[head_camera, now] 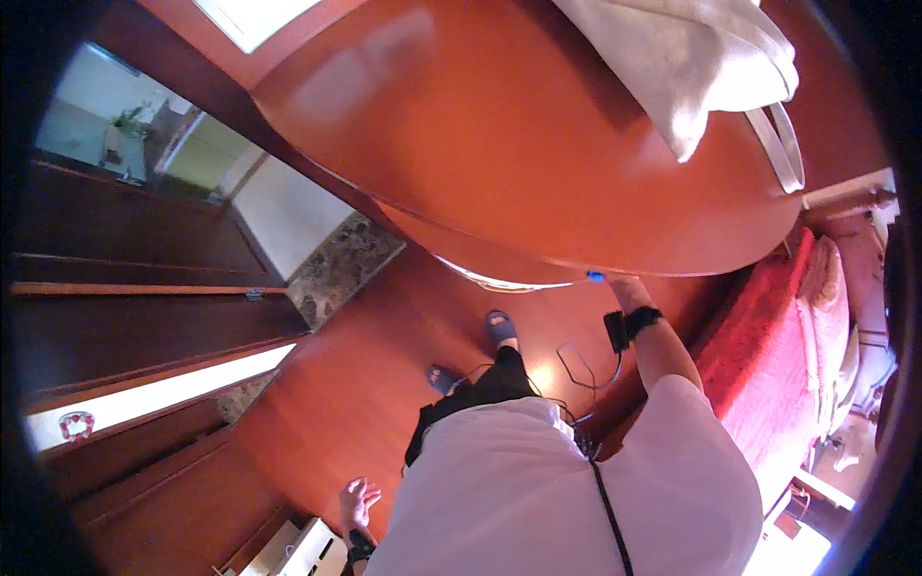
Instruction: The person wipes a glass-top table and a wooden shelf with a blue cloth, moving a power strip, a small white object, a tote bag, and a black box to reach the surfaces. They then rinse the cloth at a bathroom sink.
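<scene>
My right hand (624,282) reaches to the curved edge of a large glossy reddish-brown wooden surface (468,144), and its fingers are hidden there. A small blue object (595,276) shows beside it; whether I hold it cannot be told. A white, layered edge (504,283) shows to the left of the blue object. On my right wrist is a black strap with a black box (616,331) and a cable. My left hand (359,498) is low at my side, empty, its fingers loosely apart. A pale bag (670,65) with a strap rests against the wooden surface.
My feet in grey slippers (500,327) stand on a reddish floor (346,417); cables hang by my legs. A bed with a red cover (763,345) lies at right. Dark wooden panels (144,338) stand at left, near a stone-patterned wall base (342,263). A pale box-like object (310,551) is near my left hand.
</scene>
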Demonstrator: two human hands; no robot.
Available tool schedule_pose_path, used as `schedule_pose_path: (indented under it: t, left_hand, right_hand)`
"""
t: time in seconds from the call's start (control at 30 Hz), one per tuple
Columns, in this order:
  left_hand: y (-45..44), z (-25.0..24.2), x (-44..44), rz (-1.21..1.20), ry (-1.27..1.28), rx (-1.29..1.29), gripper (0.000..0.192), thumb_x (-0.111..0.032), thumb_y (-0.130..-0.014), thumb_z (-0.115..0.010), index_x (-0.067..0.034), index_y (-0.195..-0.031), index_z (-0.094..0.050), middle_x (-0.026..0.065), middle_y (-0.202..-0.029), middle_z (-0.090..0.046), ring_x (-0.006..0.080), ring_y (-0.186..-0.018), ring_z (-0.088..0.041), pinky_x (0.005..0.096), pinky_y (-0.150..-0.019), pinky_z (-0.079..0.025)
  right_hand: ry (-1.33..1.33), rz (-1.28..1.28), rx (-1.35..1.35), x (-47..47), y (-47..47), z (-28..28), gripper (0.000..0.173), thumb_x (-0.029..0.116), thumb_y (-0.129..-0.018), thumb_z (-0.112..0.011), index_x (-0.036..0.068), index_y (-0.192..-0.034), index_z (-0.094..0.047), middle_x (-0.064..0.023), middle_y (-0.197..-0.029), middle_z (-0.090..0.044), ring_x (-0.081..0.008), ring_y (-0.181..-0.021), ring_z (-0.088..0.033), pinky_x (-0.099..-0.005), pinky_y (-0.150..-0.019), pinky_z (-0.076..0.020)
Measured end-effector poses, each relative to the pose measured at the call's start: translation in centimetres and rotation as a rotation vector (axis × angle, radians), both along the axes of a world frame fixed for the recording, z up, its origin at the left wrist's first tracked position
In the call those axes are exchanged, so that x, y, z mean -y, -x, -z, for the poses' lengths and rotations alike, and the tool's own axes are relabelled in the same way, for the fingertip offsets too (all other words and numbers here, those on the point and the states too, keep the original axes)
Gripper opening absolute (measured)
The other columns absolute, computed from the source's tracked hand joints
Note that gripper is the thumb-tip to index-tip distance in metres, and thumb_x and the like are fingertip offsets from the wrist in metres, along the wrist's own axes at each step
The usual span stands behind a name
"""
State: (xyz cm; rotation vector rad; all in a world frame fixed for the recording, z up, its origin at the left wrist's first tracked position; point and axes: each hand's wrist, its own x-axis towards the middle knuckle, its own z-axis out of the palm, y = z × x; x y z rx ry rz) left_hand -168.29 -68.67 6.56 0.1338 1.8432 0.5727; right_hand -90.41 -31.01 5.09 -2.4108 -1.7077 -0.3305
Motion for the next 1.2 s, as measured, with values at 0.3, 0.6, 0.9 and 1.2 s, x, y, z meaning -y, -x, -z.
schedule_pose_path:
  t: [0.3,0.6,0.9,1.2]
  left_hand:
    - [0.2,-0.5,0.1,0.111,0.096,-0.061,0.041,-0.026,-0.103,-0.069,0.003,-0.130,-0.057,0.0204,-0.111,-0.070,0.0329,-0.091,-0.073,0.0489,-0.085,-0.063]
    - [3.4,-0.5,2.2,0.080,0.151,0.007,0.046,-0.033,-0.105,-0.066,-0.001,-0.136,-0.058,0.0180,-0.120,-0.068,0.0291,-0.093,-0.071,0.0448,-0.087,-0.060]
    - [6.0,1.4,-9.5,0.319,-0.167,0.088,0.050,-0.040,-0.106,-0.062,-0.004,-0.141,-0.060,0.0157,-0.129,-0.067,0.0253,-0.096,-0.069,0.0407,-0.088,-0.057]
    - [-15.8,-25.2,-37.6,0.883,-0.975,-0.053,0.026,0.001,-0.096,-0.070,0.000,-0.122,-0.065,0.0070,-0.113,-0.070,0.0173,-0.105,-0.068,0.0329,-0.092,-0.056]
  right_hand:
    - [-0.118,-0.469,-0.234,-10.0,25.8,-1.1,0.044,0.029,-0.093,-0.059,0.011,-0.132,-0.067,-0.0181,-0.132,-0.069,-0.0359,-0.122,-0.064,-0.0487,-0.107,-0.0477]
    - [-0.155,-0.828,-0.288,-13.9,34.8,-5.4,0.043,0.026,-0.090,-0.062,0.010,-0.129,-0.069,-0.0180,-0.131,-0.069,-0.0363,-0.122,-0.064,-0.0490,-0.109,-0.0466]
    - [0.049,-0.230,-0.464,-1.1,9.1,-3.2,0.043,0.024,-0.086,-0.067,0.011,-0.127,-0.069,-0.0118,-0.139,-0.065,-0.0339,-0.129,-0.058,-0.0508,-0.111,-0.0420]
    - [-0.292,0.207,-0.321,2.2,4.0,0.1,0.020,0.018,-0.091,-0.064,0.008,-0.108,-0.068,-0.0143,-0.113,-0.061,-0.0387,-0.112,-0.058,-0.0502,-0.091,-0.0549]
